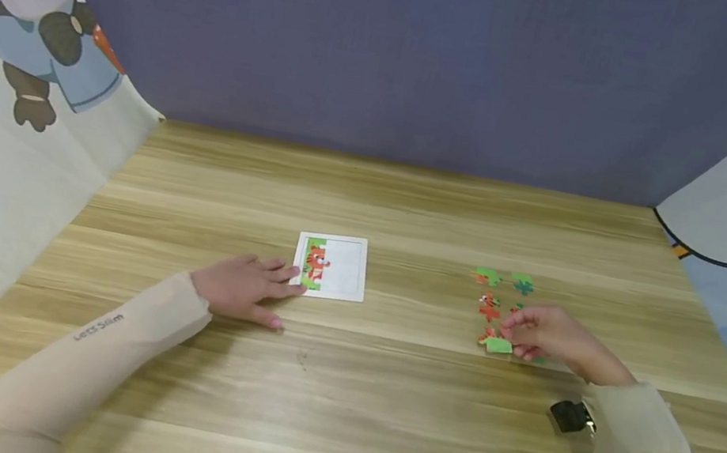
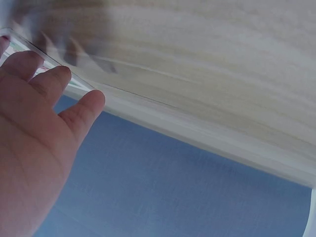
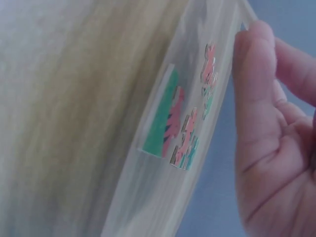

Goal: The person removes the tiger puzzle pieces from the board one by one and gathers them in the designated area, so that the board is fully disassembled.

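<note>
Head view: left hand [image 1: 245, 288], fingers spread, touching left edge of puzzle tray [image 1: 345, 271] on worktop [image 1: 374, 421]; right hand [image 1: 554, 338], fingers curled, cannot tell if anything held, at loose pieces [image 1: 489, 311] well right of tray.

Right hand [image 3: 274, 128] at right, thumb in front of fingers. Puzzle pieces [image 3: 159, 126], red and green, lie on wood-grain tabletop [image 3: 64, 123].

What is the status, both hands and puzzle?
Left hand at puzzle frame. Right hand among loose pieces. Frame filled at left only. No obstacle seen between.
</note>
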A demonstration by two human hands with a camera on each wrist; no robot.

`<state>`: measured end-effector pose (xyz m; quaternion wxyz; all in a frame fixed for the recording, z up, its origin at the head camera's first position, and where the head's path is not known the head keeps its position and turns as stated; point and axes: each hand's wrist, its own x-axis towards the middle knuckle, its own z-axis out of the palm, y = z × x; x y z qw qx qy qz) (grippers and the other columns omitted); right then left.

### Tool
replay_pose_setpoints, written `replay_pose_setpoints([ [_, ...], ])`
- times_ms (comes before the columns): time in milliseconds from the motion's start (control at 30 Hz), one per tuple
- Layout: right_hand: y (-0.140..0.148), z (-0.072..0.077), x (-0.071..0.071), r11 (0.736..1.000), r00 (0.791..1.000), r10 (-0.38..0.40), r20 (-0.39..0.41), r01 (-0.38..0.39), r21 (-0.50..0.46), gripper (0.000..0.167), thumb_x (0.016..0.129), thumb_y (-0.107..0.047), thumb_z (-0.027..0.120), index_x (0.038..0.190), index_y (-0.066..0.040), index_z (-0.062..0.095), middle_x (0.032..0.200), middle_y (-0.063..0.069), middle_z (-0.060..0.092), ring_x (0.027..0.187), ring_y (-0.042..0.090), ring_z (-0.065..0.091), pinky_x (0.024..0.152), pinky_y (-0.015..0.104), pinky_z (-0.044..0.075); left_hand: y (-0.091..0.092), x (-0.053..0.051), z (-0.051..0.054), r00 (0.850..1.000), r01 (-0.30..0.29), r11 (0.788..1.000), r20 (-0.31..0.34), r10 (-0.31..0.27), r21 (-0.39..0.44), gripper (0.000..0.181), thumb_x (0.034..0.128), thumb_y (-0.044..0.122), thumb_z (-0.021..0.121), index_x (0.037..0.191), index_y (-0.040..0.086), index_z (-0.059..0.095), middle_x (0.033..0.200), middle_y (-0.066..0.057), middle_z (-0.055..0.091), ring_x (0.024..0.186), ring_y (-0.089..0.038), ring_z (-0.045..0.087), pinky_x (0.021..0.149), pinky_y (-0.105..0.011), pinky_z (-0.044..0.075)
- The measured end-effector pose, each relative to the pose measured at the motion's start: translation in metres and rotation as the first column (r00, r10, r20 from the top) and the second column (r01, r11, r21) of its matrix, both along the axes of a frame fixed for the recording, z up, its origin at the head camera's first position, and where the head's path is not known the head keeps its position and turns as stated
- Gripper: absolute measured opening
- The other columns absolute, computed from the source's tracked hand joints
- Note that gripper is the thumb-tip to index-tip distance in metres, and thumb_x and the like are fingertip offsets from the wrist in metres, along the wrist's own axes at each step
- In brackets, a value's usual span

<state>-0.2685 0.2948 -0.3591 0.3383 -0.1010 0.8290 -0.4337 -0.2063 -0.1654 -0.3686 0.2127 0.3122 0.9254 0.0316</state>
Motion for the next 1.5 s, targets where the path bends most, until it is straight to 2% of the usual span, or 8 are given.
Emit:
replay_pose_setpoints([
  [233,0.002,-0.002,0.0,0.999,1.0,0.01,0.026,-0.009,-0.038,0.028,0.093,0.0,0.055,0.114,0.018,0.051,0.083,0.005,0.063,0.073,0.012,0.062,0.066,0.026,0.055,0.001,-0.004,-0.002,1.0,-0.022,0.999,0.007,0.022,0.029,0.069,0.0924,0.057,0.05,0.146,0.015,0.042,0.154,-0.015,0.028,0.14,-0.041,0.023,0.106,-0.064,0.023],
  [400,0.006,-0.005,-0.001,0.998,0.998,0.001,0.057,0.002,-0.064,0.033,0.091,0.001,0.056,0.118,0.02,0.049,0.088,0.007,0.064,0.077,0.014,0.065,0.068,0.027,0.056,0.002,-0.006,0.0,0.999,-0.045,0.998,0.032,0.044,0.04,0.068,0.0923,0.056,0.051,0.146,0.014,0.043,0.154,-0.015,0.028,0.14,-0.041,0.022,0.106,-0.064,0.021],
  [633,0.009,-0.007,0.003,0.998,0.993,-0.047,0.106,0.052,-0.039,0.037,0.09,-0.002,0.059,0.12,0.018,0.051,0.087,0.005,0.069,0.075,0.011,0.067,0.063,0.024,0.055,0.002,-0.008,0.002,0.998,-0.05,0.998,0.046,0.048,0.041,0.069,0.092,0.057,0.05,0.146,0.016,0.042,0.155,-0.014,0.026,0.141,-0.041,0.02,0.107,-0.064,0.019],
  [967,0.008,-0.01,0.002,0.999,0.995,-0.034,0.098,0.036,-0.014,0.034,0.091,-0.002,0.058,0.117,0.019,0.052,0.08,0.004,0.068,0.068,0.009,0.065,0.059,0.024,0.054,0.002,-0.009,0.001,0.998,-0.053,0.998,0.035,0.052,0.039,0.065,0.0928,0.056,0.05,0.145,0.017,0.045,0.153,-0.014,0.03,0.141,-0.041,0.021,0.107,-0.064,0.02],
  [1133,0.007,-0.01,0.002,0.999,0.996,-0.035,0.086,0.034,0.009,0.033,0.092,-0.002,0.058,0.116,0.019,0.053,0.079,0.003,0.068,0.067,0.009,0.064,0.058,0.024,0.054,0.002,-0.01,0.002,0.997,-0.063,0.994,0.049,0.059,0.085,0.062,0.0949,0.052,0.05,0.144,0.013,0.046,0.151,-0.016,0.033,0.141,-0.04,0.021,0.108,-0.062,0.02],
  [1333,0.004,-0.008,0.003,0.998,0.996,-0.055,0.073,0.052,0.041,0.032,0.091,-0.002,0.058,0.115,0.019,0.054,0.077,0.003,0.068,0.065,0.009,0.064,0.057,0.024,0.053,0.002,-0.018,0.002,0.999,-0.047,0.989,-0.017,0.05,0.141,0.06,0.0955,0.044,0.054,0.142,0.007,0.046,0.146,-0.019,0.041,0.137,-0.043,0.029,0.106,-0.062,0.025],
  [1500,0.007,-0.006,0.003,0.997,0.997,-0.055,0.055,0.052,0.057,0.037,0.092,-0.005,0.058,0.118,0.02,0.052,0.077,0.002,0.068,0.066,0.008,0.064,0.057,0.024,0.053,-0.001,-0.031,-0.001,0.992,-0.119,0.988,-0.031,0.122,0.1,0.065,0.0962,0.043,0.054,0.146,0.005,0.039,0.148,-0.021,0.036,0.136,-0.044,0.031,0.104,-0.063,0.028],
])
